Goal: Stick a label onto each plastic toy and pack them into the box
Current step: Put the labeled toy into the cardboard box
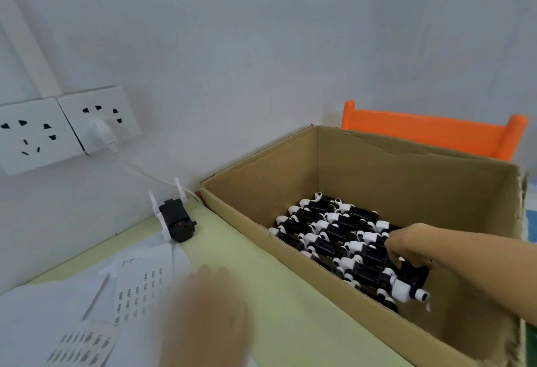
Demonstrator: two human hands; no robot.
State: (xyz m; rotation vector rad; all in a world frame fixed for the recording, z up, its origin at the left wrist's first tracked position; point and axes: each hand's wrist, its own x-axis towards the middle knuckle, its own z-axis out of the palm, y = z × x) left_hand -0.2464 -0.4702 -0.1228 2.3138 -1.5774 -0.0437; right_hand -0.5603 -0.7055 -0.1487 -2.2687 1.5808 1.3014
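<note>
Deep in the cardboard box (363,160), rows of black-and-white plastic toys (334,233) cover the floor, the right hand (406,247) gripping the nearest toy (406,282) there, while the blurred left hand (203,314), grasp unreadable, hovers over label sheets (139,288) on the table (276,294).

The left hand (203,317) is a motion-blurred smear, its fingers unreadable. Printing on the label sheets (139,288) is too small to read. The cardboard box (290,256) is cut off at the right and bottom edges.
</note>
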